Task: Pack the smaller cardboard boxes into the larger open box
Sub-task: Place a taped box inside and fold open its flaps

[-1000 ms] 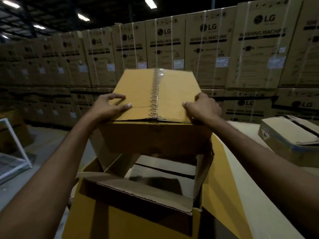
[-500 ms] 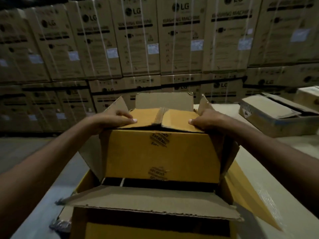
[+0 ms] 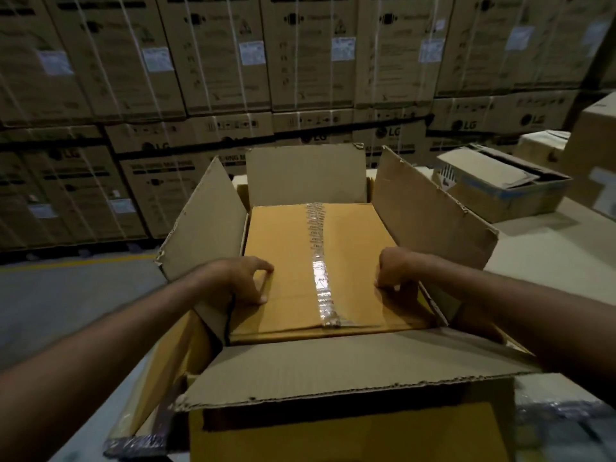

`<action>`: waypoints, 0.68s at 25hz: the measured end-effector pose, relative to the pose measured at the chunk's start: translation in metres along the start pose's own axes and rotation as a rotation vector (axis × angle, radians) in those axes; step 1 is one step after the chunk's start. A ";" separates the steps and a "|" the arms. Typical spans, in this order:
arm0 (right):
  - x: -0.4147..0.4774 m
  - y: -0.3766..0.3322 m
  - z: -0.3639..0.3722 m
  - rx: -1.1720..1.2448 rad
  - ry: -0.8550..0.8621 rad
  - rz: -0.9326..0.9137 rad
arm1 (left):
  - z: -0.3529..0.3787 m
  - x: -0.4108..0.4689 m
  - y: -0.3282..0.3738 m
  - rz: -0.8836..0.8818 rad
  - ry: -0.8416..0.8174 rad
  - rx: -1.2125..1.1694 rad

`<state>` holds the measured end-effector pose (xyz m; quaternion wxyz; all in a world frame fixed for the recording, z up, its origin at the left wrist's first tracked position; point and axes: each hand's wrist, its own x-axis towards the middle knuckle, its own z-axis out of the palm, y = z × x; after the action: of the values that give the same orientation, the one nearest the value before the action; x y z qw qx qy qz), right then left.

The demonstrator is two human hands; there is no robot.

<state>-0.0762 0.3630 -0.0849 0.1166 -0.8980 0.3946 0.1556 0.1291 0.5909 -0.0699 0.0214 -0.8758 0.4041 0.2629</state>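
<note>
Yellow-brown cardboard fills the head view: the smaller box sits down inside the larger open box, whose 4 flaps stand out around it. The left hand grips the smaller box's left edge and the right hand its right edge (fingers curled on both). A shiny tape strip runs between the hands. Beyond the right hand rests another carton.

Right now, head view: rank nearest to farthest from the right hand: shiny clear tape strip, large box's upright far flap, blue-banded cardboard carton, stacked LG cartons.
1. Shiny clear tape strip, beside right hand.
2. Upright far flap, ahead.
3. Blue-banded cardboard carton, far right.
4. Stacked LG cartons, behind.
</note>
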 end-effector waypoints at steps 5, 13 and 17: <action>0.000 -0.019 0.000 -0.039 -0.015 -0.100 | 0.006 0.010 0.012 0.050 -0.023 0.250; 0.006 -0.101 -0.009 0.803 -0.043 -0.069 | -0.025 -0.007 0.029 0.171 0.348 -0.145; -0.001 -0.124 -0.025 1.133 0.125 -0.320 | -0.057 -0.032 0.017 0.203 0.499 -0.499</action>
<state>0.0206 0.4377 -0.0509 0.5766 -0.7516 0.2820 -0.1522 0.1253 0.5875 -0.0031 -0.3180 -0.8469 0.4051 0.1325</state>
